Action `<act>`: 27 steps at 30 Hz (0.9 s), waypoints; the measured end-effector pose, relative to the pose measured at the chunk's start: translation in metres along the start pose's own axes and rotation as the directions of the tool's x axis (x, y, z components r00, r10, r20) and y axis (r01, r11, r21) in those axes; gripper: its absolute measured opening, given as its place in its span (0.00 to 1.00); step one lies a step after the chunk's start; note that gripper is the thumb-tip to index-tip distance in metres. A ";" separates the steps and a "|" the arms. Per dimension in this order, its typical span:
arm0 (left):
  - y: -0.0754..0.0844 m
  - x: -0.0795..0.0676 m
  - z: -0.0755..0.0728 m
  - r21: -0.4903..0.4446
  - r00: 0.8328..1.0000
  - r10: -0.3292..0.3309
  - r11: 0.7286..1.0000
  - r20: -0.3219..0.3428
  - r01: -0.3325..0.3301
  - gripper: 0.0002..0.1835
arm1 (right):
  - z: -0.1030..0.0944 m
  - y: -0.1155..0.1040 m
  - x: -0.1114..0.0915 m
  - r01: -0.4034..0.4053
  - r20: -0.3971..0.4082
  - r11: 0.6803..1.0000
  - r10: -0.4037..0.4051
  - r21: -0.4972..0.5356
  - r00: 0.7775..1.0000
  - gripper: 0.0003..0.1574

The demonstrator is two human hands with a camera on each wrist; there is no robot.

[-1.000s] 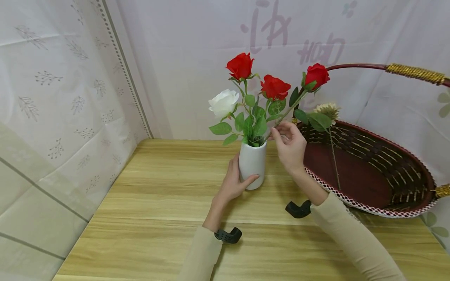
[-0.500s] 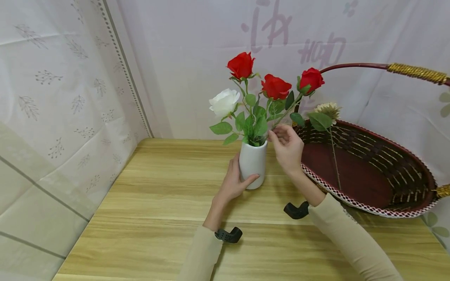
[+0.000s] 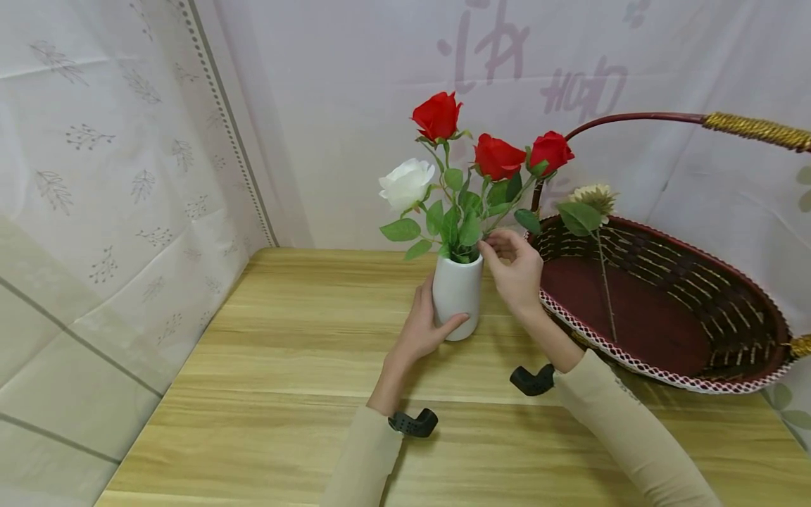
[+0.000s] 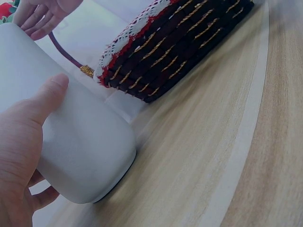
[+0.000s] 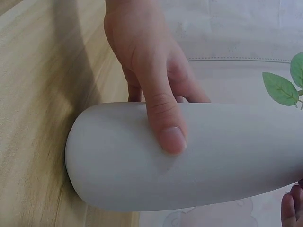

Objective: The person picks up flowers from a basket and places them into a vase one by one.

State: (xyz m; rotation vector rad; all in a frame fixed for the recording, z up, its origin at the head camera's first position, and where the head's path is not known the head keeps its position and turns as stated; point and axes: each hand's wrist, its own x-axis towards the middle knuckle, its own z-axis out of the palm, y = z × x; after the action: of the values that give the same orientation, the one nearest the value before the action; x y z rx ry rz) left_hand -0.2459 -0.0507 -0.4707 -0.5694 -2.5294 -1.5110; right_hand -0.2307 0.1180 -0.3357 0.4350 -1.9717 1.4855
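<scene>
A white vase (image 3: 457, 299) stands upright on the wooden table, holding two red roses and a white rose (image 3: 407, 184). My left hand (image 3: 423, 325) grips its lower body from the left, the thumb across the front, as the left wrist view also shows. At the right of the rim, my right hand (image 3: 516, 271) pinches the stem of another red rose (image 3: 550, 152), which leans to the right. The lower end of that stem is hidden behind the fingers and leaves. In the right wrist view the left thumb (image 5: 165, 123) presses on the vase (image 5: 208, 161).
A dark woven basket (image 3: 747, 289) with a tall handle (image 3: 640, 116) stands to the right of the vase. Inside it a cream flower (image 3: 595, 199) leans on its long stem. Curtains (image 3: 329, 141) hang behind the table (image 3: 266, 394).
My right hand has moved down and left toward the vase rim, bringing the pinched red rose lower and nearer the other flowers. The left hand keeps its grip on the vase.
</scene>
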 end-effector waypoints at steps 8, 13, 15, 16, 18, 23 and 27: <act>0.000 -0.001 -0.001 -0.012 1.000 -0.002 1.000 0.001 0.002 0.55 | -0.001 0.002 0.002 -0.021 0.025 0.999 0.020 0.036 0.999 0.11; -0.001 -0.001 0.000 -0.014 1.000 0.007 1.000 -0.004 -0.007 0.55 | -0.002 0.004 0.003 -0.052 0.035 0.996 0.050 0.078 0.998 0.10; -0.001 -0.001 0.000 -0.008 1.000 0.008 1.000 -0.004 -0.008 0.55 | -0.002 0.005 0.003 -0.067 0.035 0.993 0.064 0.095 0.997 0.11; -0.001 0.000 0.000 -0.006 1.000 0.009 1.000 -0.005 -0.009 0.56 | -0.002 0.005 0.003 -0.073 0.034 0.992 0.070 0.101 0.997 0.11; -0.001 0.000 0.000 -0.002 1.000 0.009 1.000 -0.004 -0.009 0.55 | -0.002 0.005 0.003 -0.083 0.032 0.991 0.080 0.105 0.996 0.11; 0.000 0.000 0.000 -0.005 1.000 0.008 1.000 -0.003 -0.008 0.55 | -0.002 0.003 0.002 -0.102 0.029 0.989 0.100 0.103 0.995 0.12; 0.000 0.000 0.000 -0.015 1.000 0.006 1.000 -0.003 -0.006 0.56 | -0.001 0.002 0.000 -0.115 0.022 0.989 0.113 0.098 0.993 0.12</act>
State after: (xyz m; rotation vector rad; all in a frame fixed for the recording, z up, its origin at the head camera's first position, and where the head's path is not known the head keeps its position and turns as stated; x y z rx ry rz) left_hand -0.2455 -0.0504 -0.4705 -0.5756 -2.5144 -1.5285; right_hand -0.2316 0.1199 -0.3369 0.3831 -1.9706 1.6610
